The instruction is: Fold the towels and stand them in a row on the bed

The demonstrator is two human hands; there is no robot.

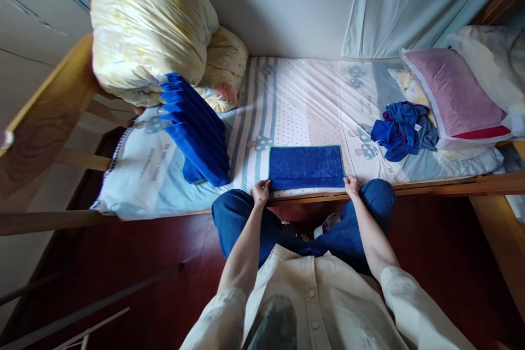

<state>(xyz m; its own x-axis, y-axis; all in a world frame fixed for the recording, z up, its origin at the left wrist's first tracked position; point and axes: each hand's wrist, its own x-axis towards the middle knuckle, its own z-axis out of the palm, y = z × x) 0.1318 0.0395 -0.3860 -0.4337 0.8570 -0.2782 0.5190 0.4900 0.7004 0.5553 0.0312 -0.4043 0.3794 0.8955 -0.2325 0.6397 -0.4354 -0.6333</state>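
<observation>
A blue cloth (305,167) with a thin green edge lies flat as a rectangle near the front edge of the bed (303,109). My left hand (260,192) pinches its front left corner. At the front right corner, my right hand (351,185) pinches the cloth between thumb and fingers. To the left, a tall leaning stack of folded blue cloths (194,128) rests on the bed. A crumpled heap of blue cloths (402,128), with some purple in it, lies on the right.
Large yellow bedding (150,22) fills the back left, beside a wooden end rail (49,115). At the right are a pink pillow (459,93) and a pale curtain (394,5). A wooden bed edge (430,188) runs in front of my knees.
</observation>
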